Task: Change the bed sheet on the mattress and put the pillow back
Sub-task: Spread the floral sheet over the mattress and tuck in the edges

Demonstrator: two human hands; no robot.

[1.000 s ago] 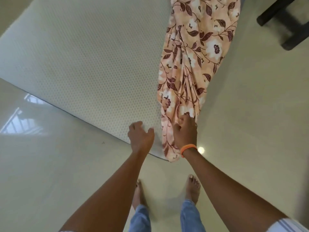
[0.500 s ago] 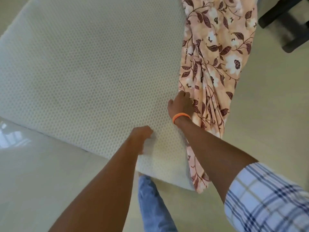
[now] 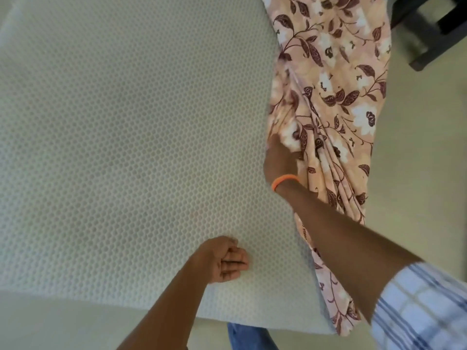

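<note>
The bare mattress [image 3: 126, 147], off-white with a honeycomb weave, fills the left and middle of the head view. A peach floral bed sheet [image 3: 341, 97] lies bunched in folds along its right edge and hangs over the near corner. My right hand [image 3: 280, 160], with an orange band on the wrist, grips a gathered fold of the sheet at the mattress's right side; its fingertips are buried in the cloth. My left hand [image 3: 222, 260] rests on the mattress near the front edge with its fingers curled and nothing in it. No pillow is in view.
Pale glossy floor [image 3: 417, 173] lies to the right of the mattress and in front of it. Dark furniture legs [image 3: 429, 34] stand on the floor at the top right. My jeans-clad leg [image 3: 247, 337] shows just under the mattress's near edge.
My view has moved in over the mattress. My right hand slid further up the sheet's folds. My left hand let go of the mattress corner and now rests curled on top.
</note>
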